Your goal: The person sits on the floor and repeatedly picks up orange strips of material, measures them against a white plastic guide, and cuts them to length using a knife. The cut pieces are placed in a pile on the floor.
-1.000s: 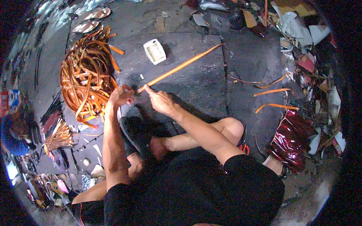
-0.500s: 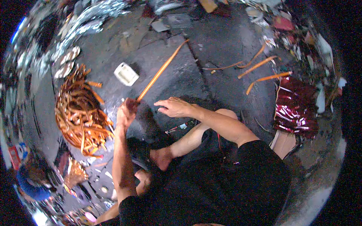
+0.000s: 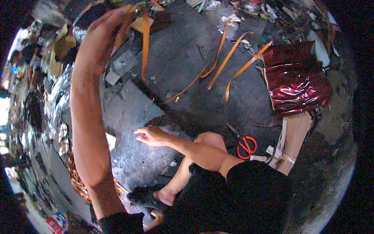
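A long, narrow orange strip [image 3: 145, 45] hung from the outstretched left hand [image 3: 130, 11], near the view's upper edge. It looked flat, ran nearly straight and narrowed toward its free end; its upper end was hard to make out.

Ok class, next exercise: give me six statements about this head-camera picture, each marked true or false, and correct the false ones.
1. An orange strip hangs from the left hand. True.
2. Red-handled scissors lie on the floor. True.
3. The right hand is gripping the scissors. False: it is apart from them, with nothing visible in its grasp.
4. The shiny sheet is bright green. False: it is dark red.
5. The left hand is nearer the picture's upper edge than the right hand. True.
6. The shiny sheet lies to the left of the scissors. False: it lies farther to the right.
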